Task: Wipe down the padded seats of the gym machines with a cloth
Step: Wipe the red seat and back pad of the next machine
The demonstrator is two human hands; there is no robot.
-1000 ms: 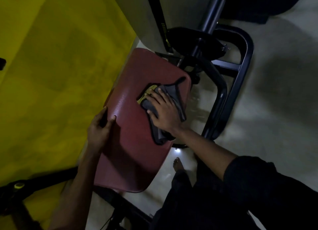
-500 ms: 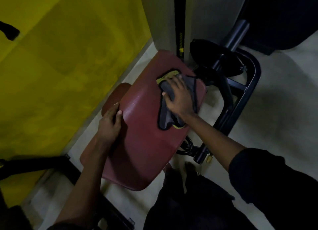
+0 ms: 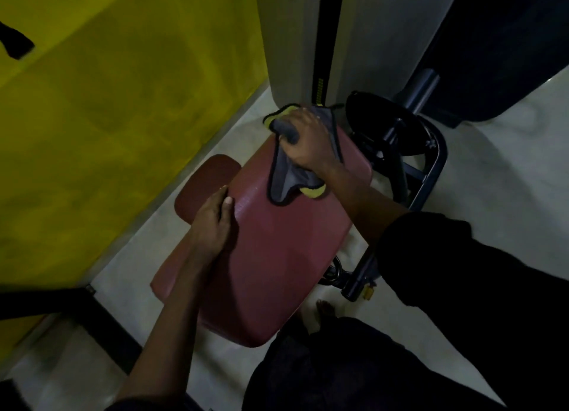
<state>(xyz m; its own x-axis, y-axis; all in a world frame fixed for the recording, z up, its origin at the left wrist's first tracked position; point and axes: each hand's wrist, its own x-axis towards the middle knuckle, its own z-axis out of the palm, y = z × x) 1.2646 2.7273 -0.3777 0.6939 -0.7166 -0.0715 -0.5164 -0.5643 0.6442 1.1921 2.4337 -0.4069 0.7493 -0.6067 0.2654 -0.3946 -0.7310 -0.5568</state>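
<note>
The right hand [image 3: 308, 139] has its grip closed on the cloth [image 3: 284, 176]: fingers and thumb curl round a bunched roll of the grey, yellow-edged fabric, and the loose remainder trails flat behind the wrist. A second ago that grip was pressing the cloth near the middle of the padded seat [image 3: 277, 256]; half a second ago it was farther up. Now it is at the seat's far end, with the cloth's leading corner spilling over the edge beside the grey column [image 3: 295, 41].

The left hand [image 3: 215, 219] keeps its place on the seat's left edge, thumb on top and fingers down the side, clasping the padding to steady it.

My reading is that one long stroke away from the body has just run out of surface, so the far half has been wiped. Whether the near end, close to the person's dark clothing, has been wiped cannot be told.

A smaller red pad [image 3: 206, 176] lies just beside the left hand, lower down. The black frame [image 3: 431, 176] curves round the right side over the pale floor [image 3: 508, 164].

No container of any kind is in view.
</note>
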